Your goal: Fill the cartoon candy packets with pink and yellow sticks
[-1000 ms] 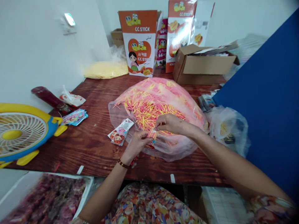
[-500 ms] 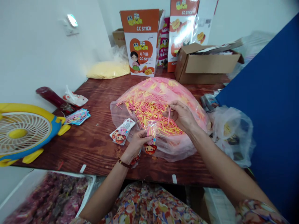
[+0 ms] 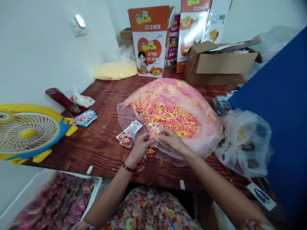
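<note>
My left hand (image 3: 141, 143) is closed on a small clear packet (image 3: 153, 130) with pink and yellow candy sticks inside and a red-haired cartoon figure at its lower end. My right hand (image 3: 171, 139) meets it from the right, fingertips pinched against the packet's side. A bit of a pink candy stick (image 3: 160, 142) shows beneath those fingertips; the rest is hidden. Just beyond both hands lies a large open clear bag (image 3: 206, 111), full of loose pink and yellow sticks (image 3: 168, 115). Flat printed packets (image 3: 129, 133) lie left of my left hand.
A yellow and blue fan (image 3: 28, 132), a dark red bottle (image 3: 61, 99) and more packets (image 3: 85, 118) are on the left. Printed cartons (image 3: 150, 41) and an open cardboard box (image 3: 216, 68) stand behind. A plastic bag (image 3: 247, 140) and blue panel (image 3: 283, 105) bound the right.
My right hand has come down and left from above the loose sticks to the packet, bringing a pink stick. My left hand still holds the packet. The view has shifted slightly.
</note>
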Tool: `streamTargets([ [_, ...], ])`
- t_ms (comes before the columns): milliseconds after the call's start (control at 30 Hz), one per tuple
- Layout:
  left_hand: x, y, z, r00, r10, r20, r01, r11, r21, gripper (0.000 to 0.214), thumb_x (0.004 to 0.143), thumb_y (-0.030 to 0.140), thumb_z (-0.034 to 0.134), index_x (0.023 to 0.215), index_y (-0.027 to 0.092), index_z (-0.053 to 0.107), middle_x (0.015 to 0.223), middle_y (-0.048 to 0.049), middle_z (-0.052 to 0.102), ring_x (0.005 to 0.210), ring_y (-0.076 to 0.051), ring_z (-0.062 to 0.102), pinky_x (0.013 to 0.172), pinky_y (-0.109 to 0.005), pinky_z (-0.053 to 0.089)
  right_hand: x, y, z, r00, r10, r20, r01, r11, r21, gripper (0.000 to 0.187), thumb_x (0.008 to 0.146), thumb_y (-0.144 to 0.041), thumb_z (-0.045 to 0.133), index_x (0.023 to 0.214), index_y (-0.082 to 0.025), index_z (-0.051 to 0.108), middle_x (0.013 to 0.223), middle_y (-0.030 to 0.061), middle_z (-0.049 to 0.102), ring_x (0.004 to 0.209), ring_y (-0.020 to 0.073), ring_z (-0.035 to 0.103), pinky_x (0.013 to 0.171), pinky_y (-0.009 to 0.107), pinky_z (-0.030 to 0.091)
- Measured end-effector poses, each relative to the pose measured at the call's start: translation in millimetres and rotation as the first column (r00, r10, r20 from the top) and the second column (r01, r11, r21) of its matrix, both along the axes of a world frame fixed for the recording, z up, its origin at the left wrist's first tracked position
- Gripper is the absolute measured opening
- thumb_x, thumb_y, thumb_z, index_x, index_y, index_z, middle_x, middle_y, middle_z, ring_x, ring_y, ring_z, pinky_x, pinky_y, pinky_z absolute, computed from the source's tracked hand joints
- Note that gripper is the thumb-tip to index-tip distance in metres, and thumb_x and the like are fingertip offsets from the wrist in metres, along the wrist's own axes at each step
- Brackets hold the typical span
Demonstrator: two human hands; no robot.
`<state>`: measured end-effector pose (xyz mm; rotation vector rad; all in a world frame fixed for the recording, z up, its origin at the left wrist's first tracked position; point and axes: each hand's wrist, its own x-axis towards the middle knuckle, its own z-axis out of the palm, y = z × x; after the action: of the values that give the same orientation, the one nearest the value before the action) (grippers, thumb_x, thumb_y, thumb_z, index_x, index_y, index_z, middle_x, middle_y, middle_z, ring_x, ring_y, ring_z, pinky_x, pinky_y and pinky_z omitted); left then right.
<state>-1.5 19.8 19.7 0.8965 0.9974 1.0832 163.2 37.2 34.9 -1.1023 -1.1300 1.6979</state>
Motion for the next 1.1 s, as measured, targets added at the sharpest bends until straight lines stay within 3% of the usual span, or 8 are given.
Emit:
streamTargets([
  [200,-1,-3,0.6,0.999,-0.009,0.037,0.011,0.998,-0.058,0.041,0.057,0.032,0.089,0.089,0.013,0.072,0.076,-0.0008,0.070,0.066,-0.011,0.060,0.065,-0.023,0.049,-9,-1,-4.1,0.994,-0.082,0.067,0.075,0.991,0.111,0.031,0.063,-0.041,0.077,0.059,-0.018,0.056,0.056,-0.0059,0.050,0.053,0.0088,0.038,0.054,0.025,0.031],
  [400,-4,-7,-3.7,0.997,-0.065,-0.041,0.063,0.996,-0.057,0.038,0.055,0.033,0.089,0.083,0.011,0.076,0.070,-0.0027,0.070,0.066,-0.013,0.061,0.068,-0.026,0.049,-8,-2,-0.8,0.993,-0.038,0.110,0.021,0.987,0.158,0.031,0.063,-0.041,0.076,0.059,-0.018,0.056,0.058,-0.0049,0.051,0.057,0.0099,0.042,0.057,0.025,0.034],
  [467,-5,-9,-3.8,0.997,-0.058,-0.058,0.054,0.997,-0.054,0.037,0.056,0.034,0.088,0.083,0.011,0.076,0.069,-0.0023,0.070,0.063,-0.013,0.059,0.065,-0.025,0.048,-1,0,6.4,0.988,-0.023,0.152,-0.008,0.979,0.203,0.027,0.065,-0.041,0.075,0.067,-0.019,0.060,0.060,-0.0056,0.050,0.057,0.0101,0.042,0.056,0.024,0.034],
  [600,-6,-11,-1.2,0.994,-0.064,-0.088,0.061,0.997,-0.038,0.035,0.057,0.035,0.087,0.080,0.011,0.075,0.071,-0.0023,0.070,0.062,-0.012,0.058,0.063,-0.024,0.046,19,9,33.2,0.946,-0.176,0.272,0.057,0.917,0.395,0.024,0.076,-0.040,0.069,0.092,-0.021,0.069,0.058,-0.0069,0.044,0.055,0.0104,0.038,0.055,0.024,0.030],
  [700,-6,-11,0.6,0.990,-0.085,-0.111,0.081,0.996,-0.034,0.033,0.059,0.037,0.085,0.078,0.011,0.074,0.069,-0.0017,0.068,0.060,-0.011,0.056,0.061,-0.023,0.044,26,19,51.3,0.924,-0.113,0.365,-0.093,0.860,0.502,0.018,0.083,-0.036,0.062,0.083,-0.020,0.070,0.068,-0.0025,0.058,0.065,0.0125,0.049,0.062,0.025,0.037],
  [800,-5,-11,1.3,0.984,-0.109,-0.144,0.108,0.994,-0.015,0.033,0.062,0.036,0.084,0.082,0.011,0.075,0.068,-0.0004,0.067,0.060,-0.011,0.054,0.060,-0.023,0.042,26,26,58.8,0.860,-0.041,0.509,-0.264,0.817,0.513,0.021,0.085,-0.034,0.058,0.075,-0.018,0.068,0.067,-0.0020,0.060,0.065,0.0124,0.051,0.061,0.025,0.036],
  [933,-7,-12,-0.4,0.972,-0.101,-0.214,0.114,0.992,0.046,0.027,0.064,0.035,0.081,0.077,0.011,0.074,0.066,0.0006,0.063,0.060,-0.010,0.051,0.060,-0.022,0.040,26,34,61.8,0.737,-0.043,0.675,-0.401,0.775,0.488,0.031,0.087,-0.034,0.055,0.061,-0.017,0.061,0.054,-0.0046,0.047,0.054,0.0096,0.041,0.054,0.025,0.026],
  [1100,-8,-11,-6.2,0.958,-0.119,-0.262,0.145,0.986,0.081,0.027,0.069,0.038,0.078,0.077,0.012,0.073,0.064,0.0012,0.059,0.061,-0.011,0.049,0.060,-0.022,0.039,25,36,76.2,0.483,-0.092,0.871,-0.539,0.752,0.379,0.029,0.084,-0.029,0.060,0.058,-0.019,0.064,0.053,-0.0027,0.053,0.051,0.0103,0.041,0.054,0.027,0.021],
])
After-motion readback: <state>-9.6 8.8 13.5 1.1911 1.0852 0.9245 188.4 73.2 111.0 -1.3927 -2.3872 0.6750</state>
